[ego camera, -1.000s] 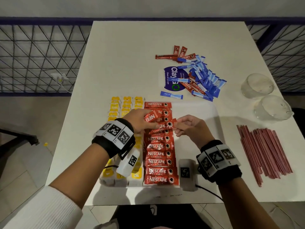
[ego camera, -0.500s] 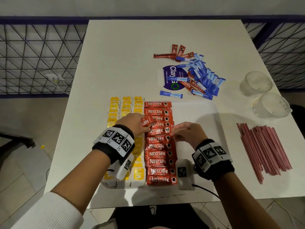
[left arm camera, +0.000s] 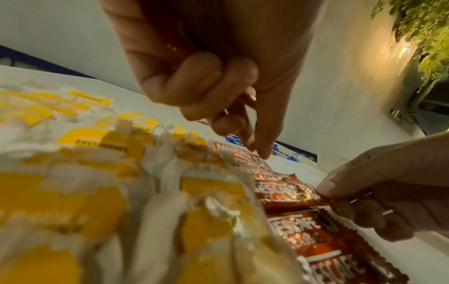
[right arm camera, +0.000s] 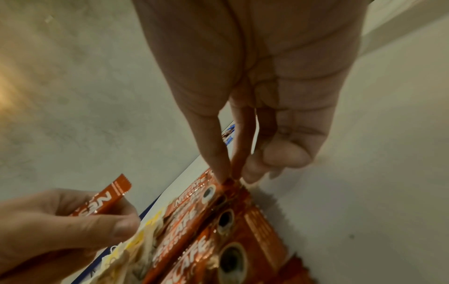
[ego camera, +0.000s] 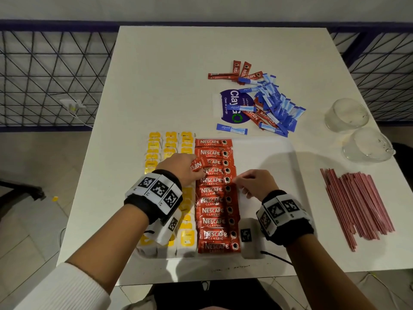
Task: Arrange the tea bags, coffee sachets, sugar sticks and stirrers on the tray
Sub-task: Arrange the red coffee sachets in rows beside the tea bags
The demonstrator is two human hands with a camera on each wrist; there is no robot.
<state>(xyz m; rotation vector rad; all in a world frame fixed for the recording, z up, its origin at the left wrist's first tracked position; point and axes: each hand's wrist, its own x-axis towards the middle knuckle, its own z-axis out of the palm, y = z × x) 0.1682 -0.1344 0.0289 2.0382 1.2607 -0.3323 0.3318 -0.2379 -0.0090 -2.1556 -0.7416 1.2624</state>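
- A white tray (ego camera: 268, 153) is set on the white surface (ego camera: 178, 74), near its front edge.
- Tea bags (ego camera: 169, 144) with yellow tags are laid in three overlapping columns at the tray's left side.
- Just beside them, red coffee sachets (ego camera: 213, 211) printed with white lettering and a cup are stacked in one overlapping column.
- The left hand (ego camera: 182, 167) is clenched around a loose red sachet (right arm camera: 107, 198), held above the column's upper part.
- The right hand (ego camera: 252, 184) is seen pinching the right end of a sachet in the column (left arm camera: 289, 194) between thumb and fingertips.
- Blue-and-white sugar sticks (ego camera: 274, 104) are heaped with a few more red sachets on the surface beyond the tray.
- Thin red stirrers (ego camera: 357, 204) are gathered in a loose bundle on the surface to the right of the tray.
- Two clear glass cups (ego camera: 357, 128) are placed behind the stirrers.
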